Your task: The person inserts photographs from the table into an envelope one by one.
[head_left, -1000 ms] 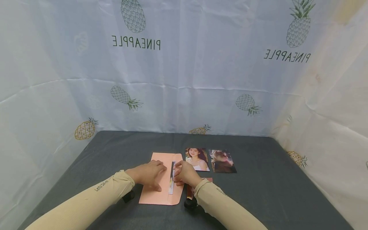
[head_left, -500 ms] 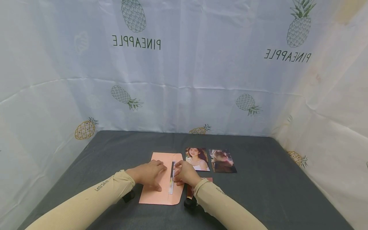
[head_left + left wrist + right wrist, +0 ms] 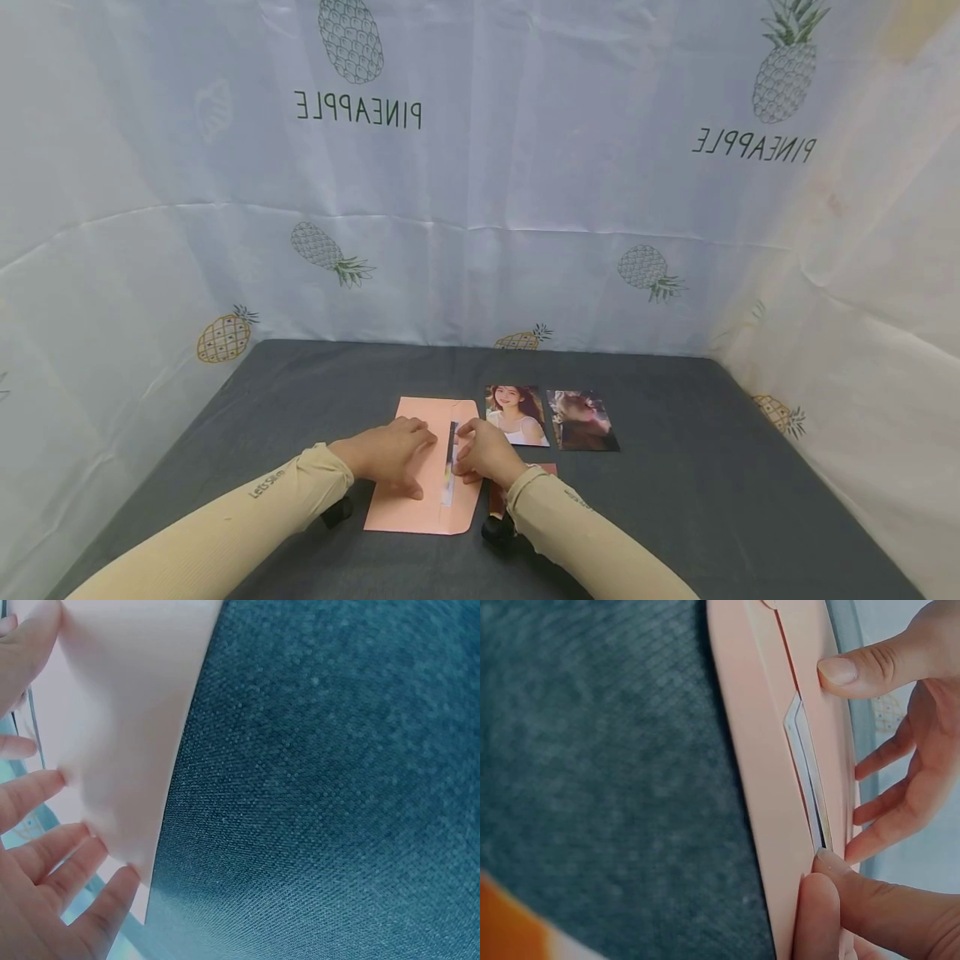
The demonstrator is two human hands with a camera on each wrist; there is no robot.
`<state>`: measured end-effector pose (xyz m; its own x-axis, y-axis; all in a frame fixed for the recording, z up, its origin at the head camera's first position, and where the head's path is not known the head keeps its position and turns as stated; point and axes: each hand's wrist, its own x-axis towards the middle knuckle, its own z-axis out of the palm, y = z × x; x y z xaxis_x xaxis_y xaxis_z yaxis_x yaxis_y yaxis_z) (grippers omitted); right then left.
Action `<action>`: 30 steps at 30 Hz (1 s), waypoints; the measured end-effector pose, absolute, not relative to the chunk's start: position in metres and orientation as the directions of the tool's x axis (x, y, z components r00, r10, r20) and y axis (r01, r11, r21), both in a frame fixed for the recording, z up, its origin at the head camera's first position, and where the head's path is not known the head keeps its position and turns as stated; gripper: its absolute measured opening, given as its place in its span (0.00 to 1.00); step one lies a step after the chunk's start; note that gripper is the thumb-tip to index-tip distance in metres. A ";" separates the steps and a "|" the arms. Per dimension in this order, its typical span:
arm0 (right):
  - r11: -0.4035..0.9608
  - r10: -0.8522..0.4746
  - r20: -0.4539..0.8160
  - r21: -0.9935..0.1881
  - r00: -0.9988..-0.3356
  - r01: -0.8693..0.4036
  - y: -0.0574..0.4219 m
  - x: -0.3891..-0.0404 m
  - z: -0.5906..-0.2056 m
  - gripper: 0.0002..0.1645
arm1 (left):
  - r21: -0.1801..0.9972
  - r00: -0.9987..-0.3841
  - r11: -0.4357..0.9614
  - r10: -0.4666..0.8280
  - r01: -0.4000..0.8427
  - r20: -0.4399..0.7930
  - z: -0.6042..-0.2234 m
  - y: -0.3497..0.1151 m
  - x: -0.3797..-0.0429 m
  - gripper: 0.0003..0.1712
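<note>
A pink envelope [image 3: 408,508] lies on the dark table, its flap side to the right. From its opening shows a narrow strip of a photo [image 3: 448,492]; the rest is hidden inside. My left hand [image 3: 384,454] rests on the envelope with fingers spread, and its fingertips [image 3: 49,851] touch the paper near the far edge. My right hand [image 3: 487,454] pinches the photo's edge at the opening. In the right wrist view, its thumb [image 3: 862,889] and a finger meet at the end of the strip.
Two photos, a portrait print [image 3: 516,417] and a dark reddish print [image 3: 582,421], lie beyond my right hand. Another print [image 3: 547,468] is partly covered by my right wrist. A pineapple-print curtain [image 3: 480,167] encloses the table [image 3: 697,500].
The exposed strip of the photo looks slightly narrower than before. Both hands keep nearly the same place, and the head view shifts a little.
</note>
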<state>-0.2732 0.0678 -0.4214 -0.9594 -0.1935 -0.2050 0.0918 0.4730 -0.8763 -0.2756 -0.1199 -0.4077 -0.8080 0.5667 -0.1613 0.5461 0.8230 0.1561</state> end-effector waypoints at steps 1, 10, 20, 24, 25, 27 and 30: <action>0.470 -0.195 -0.204 -0.878 -0.959 0.091 0.068 -0.273 -0.422 0.30 | 0.155 -0.808 0.823 0.567 0.547 -0.161 -0.407 -0.120 -0.275 0.44; 0.454 -0.213 -0.212 -0.886 -0.954 0.096 0.070 -0.274 -0.420 0.31 | 0.152 -0.805 0.820 0.572 0.552 -0.159 -0.407 -0.119 -0.275 0.44; 0.483 -0.270 -0.153 -0.876 -0.951 0.004 0.082 -0.279 -0.412 0.27 | 0.155 -0.796 0.811 0.584 0.564 -0.159 -0.404 -0.119 -0.274 0.43; 0.479 -0.323 -0.125 -0.876 -0.938 -0.048 0.091 -0.277 -0.405 0.26 | 0.156 -0.806 0.824 0.566 0.545 -0.175 -0.404 -0.118 -0.273 0.43; 0.453 -0.334 -0.126 -0.890 -0.934 -0.042 0.093 -0.276 -0.403 0.25 | 0.156 -0.808 0.827 0.561 0.540 -0.180 -0.404 -0.118 -0.273 0.43; 0.404 -0.350 -0.136 -0.914 -0.927 -0.018 0.098 -0.274 -0.398 0.26 | 0.155 -0.812 0.833 0.552 0.531 -0.187 -0.404 -0.118 -0.273 0.43; 0.359 -0.355 -0.139 -0.933 -0.924 0.002 0.107 -0.271 -0.392 0.26 | 0.153 -0.815 0.836 0.547 0.526 -0.189 -0.405 -0.118 -0.273 0.44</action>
<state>-0.2714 0.1069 -0.3921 -0.9244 -0.3554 -0.1386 0.0019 0.3591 -0.9333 -0.2734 -0.1180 -0.4051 -0.8153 0.5474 -0.1887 0.5261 0.8365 0.1535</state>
